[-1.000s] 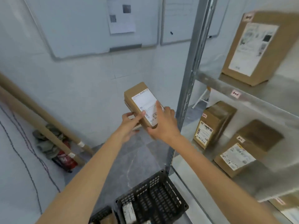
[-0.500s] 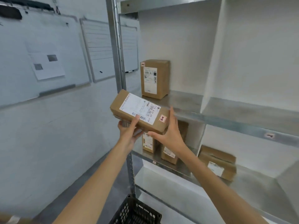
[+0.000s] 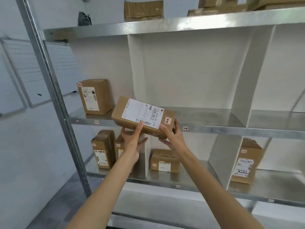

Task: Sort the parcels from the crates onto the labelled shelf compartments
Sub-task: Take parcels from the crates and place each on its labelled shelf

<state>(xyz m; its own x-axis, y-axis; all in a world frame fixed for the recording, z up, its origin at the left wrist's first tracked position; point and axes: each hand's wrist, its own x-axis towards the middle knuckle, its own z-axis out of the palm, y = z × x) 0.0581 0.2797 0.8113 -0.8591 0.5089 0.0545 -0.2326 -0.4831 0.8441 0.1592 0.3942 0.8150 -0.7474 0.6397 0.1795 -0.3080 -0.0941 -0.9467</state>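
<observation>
The parcel (image 3: pixel 130 111) is a long, flat box of brown cardboard. It is held in the air just in front of the edge of the middle shelf (image 3: pixel 222 128), and its right end is tilted lower than the left. On its upper face there is a white label (image 3: pixel 142 113) with a barcode, and a small red-framed sticker (image 3: pixel 168 120) marked something like "2-2". The left hand (image 3: pixel 132 144) grips the near long side, thumb on the label and fingers beneath. The right hand (image 3: pixel 173 138) grips the right end in the same way. The underside of the parcel is hidden, and the fine print is too blurred to read. The boxes on the top shelf (image 3: pixel 143 10) are cut off by the frame.
</observation>
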